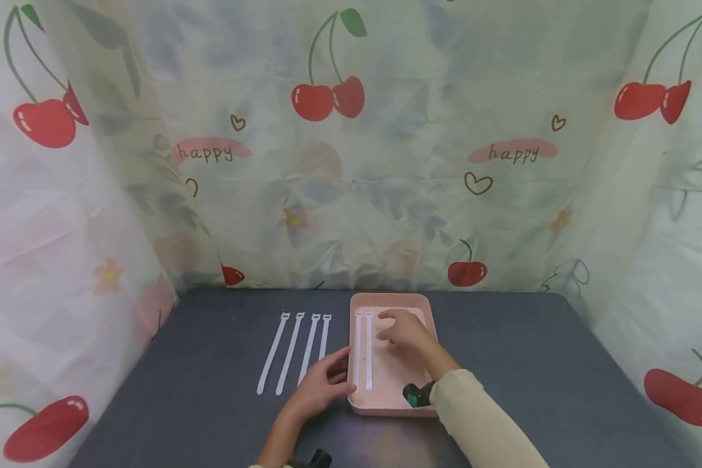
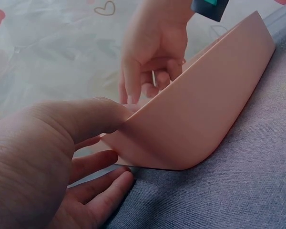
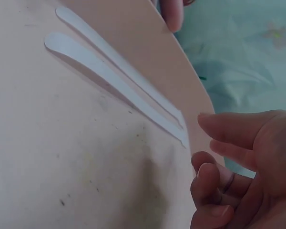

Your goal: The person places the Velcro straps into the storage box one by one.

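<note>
My left hand (image 1: 318,388) holds the left side wall of a pink tray (image 1: 390,385). In the left wrist view, its thumb lies over the tray's rim and the other fingers are outside the wall. Two white straps (image 3: 119,89) with slotted heads lie side by side along the left of the tray floor. My right hand (image 1: 408,330) hovers over the tray's upper middle, right of those straps. Its fingers are loosely bent, with nothing between them in the right wrist view. Several more white straps (image 1: 288,354) lie in a row on the table, left of the tray.
The dark grey table (image 1: 503,364) extends to both sides of the tray. A curtain (image 1: 386,195) printed with cherries surrounds its back and sides. Dark camera mounts (image 1: 418,394) sit at both wrists. The left hand covers the lower ends of the nearest loose straps.
</note>
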Demonstrator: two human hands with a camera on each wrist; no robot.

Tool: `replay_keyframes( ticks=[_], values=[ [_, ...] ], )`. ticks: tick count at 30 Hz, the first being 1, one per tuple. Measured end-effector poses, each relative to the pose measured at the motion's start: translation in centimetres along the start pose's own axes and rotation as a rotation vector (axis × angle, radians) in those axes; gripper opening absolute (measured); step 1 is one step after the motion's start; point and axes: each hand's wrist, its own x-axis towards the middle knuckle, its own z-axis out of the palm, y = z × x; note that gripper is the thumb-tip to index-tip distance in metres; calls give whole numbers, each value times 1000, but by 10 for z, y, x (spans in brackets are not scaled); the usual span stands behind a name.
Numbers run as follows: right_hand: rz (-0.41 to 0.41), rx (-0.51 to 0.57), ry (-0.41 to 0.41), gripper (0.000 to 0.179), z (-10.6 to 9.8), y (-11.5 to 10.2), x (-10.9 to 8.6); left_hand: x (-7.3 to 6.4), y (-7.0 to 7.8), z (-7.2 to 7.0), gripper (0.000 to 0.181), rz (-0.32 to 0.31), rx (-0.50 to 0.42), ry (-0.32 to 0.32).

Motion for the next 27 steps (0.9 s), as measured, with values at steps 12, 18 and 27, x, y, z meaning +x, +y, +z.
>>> replay_keyframes(
  ticks=[12,18,27],
  values=[
    [-88,-1,36,55,-33,6,-14,-1,3,0,73,-11,-14,6],
    [-46,-50,56,52,-45,15,-18,-1,2,0,73,-7,-9,9],
    [-46,13,138,43,-52,34,-26,-1,3,0,73,3,-9,8]
  ],
)
